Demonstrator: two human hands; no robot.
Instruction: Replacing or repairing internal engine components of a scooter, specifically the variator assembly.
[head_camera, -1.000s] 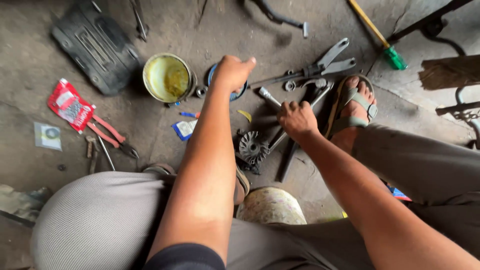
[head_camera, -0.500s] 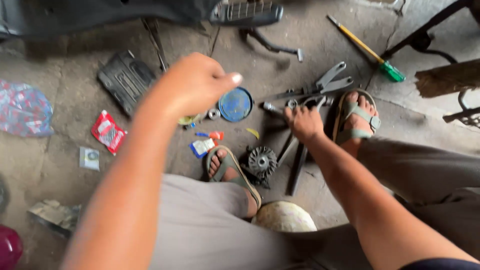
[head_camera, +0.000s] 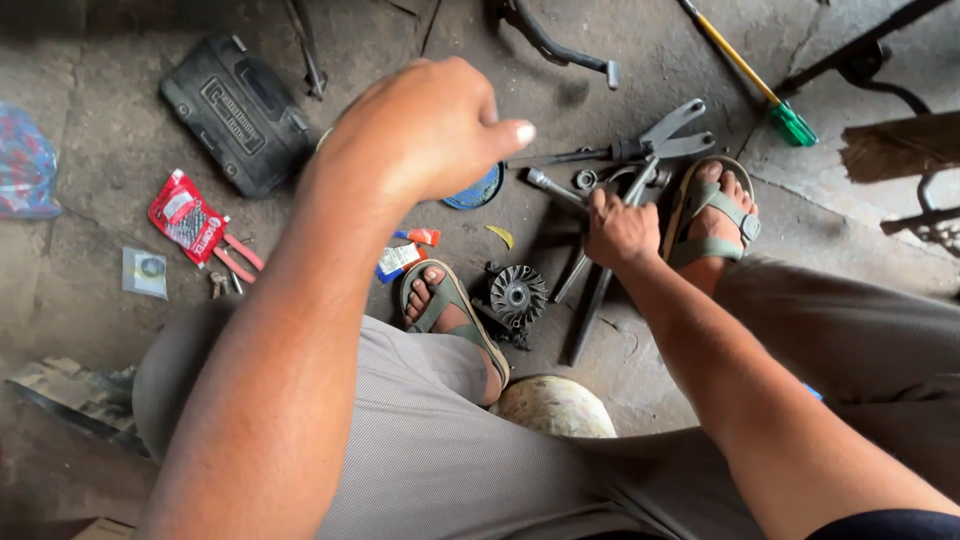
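The left hand has lifted up, curled shut; I cannot tell what it holds. The right hand still grips a long metal tool.

Red packet; green-handled screwdriver

I see a black plastic case on the concrete floor, with a red packet near it. A green-handled screwdriver lies well apart, at upper right.
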